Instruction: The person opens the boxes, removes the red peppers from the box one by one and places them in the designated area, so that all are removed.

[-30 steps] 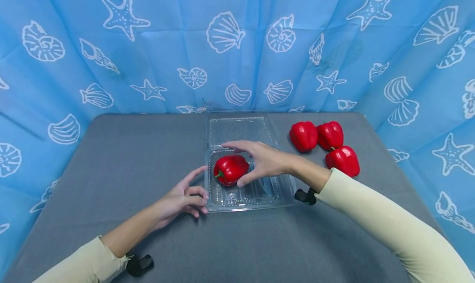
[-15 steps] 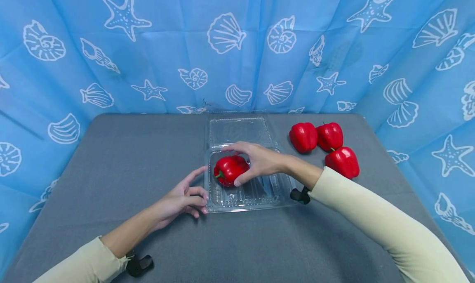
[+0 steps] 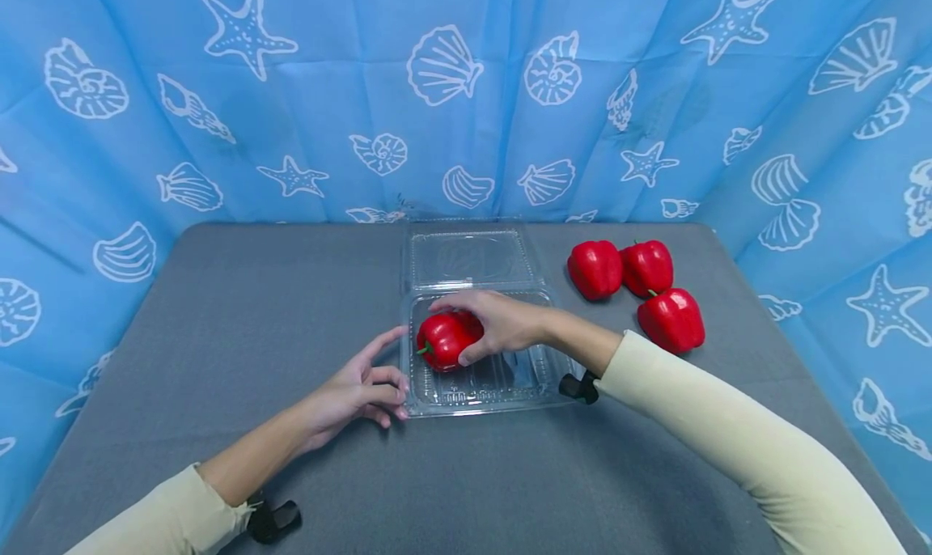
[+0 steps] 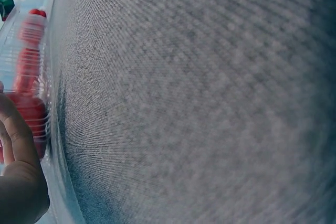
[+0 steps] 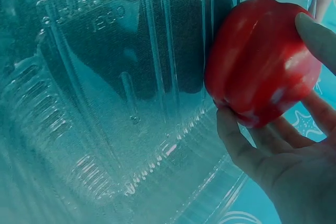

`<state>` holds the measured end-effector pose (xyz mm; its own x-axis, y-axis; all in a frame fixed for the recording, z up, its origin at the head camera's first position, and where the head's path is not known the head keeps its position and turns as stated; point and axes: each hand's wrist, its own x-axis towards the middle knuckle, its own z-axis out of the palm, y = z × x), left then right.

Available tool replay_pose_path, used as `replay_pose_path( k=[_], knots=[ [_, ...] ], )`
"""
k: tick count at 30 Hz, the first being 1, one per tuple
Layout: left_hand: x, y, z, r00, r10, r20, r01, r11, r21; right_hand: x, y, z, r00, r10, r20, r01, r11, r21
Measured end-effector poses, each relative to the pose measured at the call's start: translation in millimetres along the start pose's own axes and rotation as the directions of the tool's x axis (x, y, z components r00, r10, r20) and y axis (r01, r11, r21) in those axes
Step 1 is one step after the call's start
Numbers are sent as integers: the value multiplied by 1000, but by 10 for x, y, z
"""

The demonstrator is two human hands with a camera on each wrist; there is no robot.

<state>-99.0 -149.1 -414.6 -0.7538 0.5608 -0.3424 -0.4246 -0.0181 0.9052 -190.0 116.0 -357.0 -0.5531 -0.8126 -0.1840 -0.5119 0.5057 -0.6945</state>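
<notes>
In the head view, my right hand (image 3: 497,322) grips a red bell pepper (image 3: 440,341) with a green stem, thumb in front and fingers round its far side. The pepper is in the left part of the base of a clear plastic clamshell container (image 3: 502,377). The right wrist view shows thumb and fingers on opposite sides of the pepper (image 5: 257,61). My left hand (image 3: 349,393) touches the container's left edge, one finger stretched along it and the others loosely bent. Only part of that hand (image 4: 21,171) shows in the left wrist view.
The container's clear lid (image 3: 469,257) lies folded back behind the base. Right of it are three more red bell peppers (image 3: 595,270) grouped on the grey cloth-covered table (image 3: 291,296). A blue curtain (image 3: 320,102) with white shell and starfish drawings hangs behind the table.
My right hand has moved slightly left and nearer, its fingers coming round the pepper. The pepper has shifted a little left and toward me. My left hand has stayed in place.
</notes>
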Motion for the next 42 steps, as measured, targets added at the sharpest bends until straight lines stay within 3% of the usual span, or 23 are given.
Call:
replay_pose_path(
  k=[13, 20, 33, 42],
  knots=[
    [7, 12, 23, 1000, 26, 8, -26, 1000, 14, -14, -3, 2, 1000, 5, 4, -5, 1000, 13],
    [5, 17, 32, 1000, 20, 8, -20, 1000, 18, -54, -18, -10, 1000, 15, 0, -14, 999, -51],
    [15, -17, 57, 999, 45, 5, -45, 999, 8, -357, -31, -84, 996, 72, 44, -69, 995, -67],
    [2, -9, 69, 999, 51, -1, -51, 999, 13, -634, 10, -140, 997, 71, -1, -71, 995, -74]
  ],
)
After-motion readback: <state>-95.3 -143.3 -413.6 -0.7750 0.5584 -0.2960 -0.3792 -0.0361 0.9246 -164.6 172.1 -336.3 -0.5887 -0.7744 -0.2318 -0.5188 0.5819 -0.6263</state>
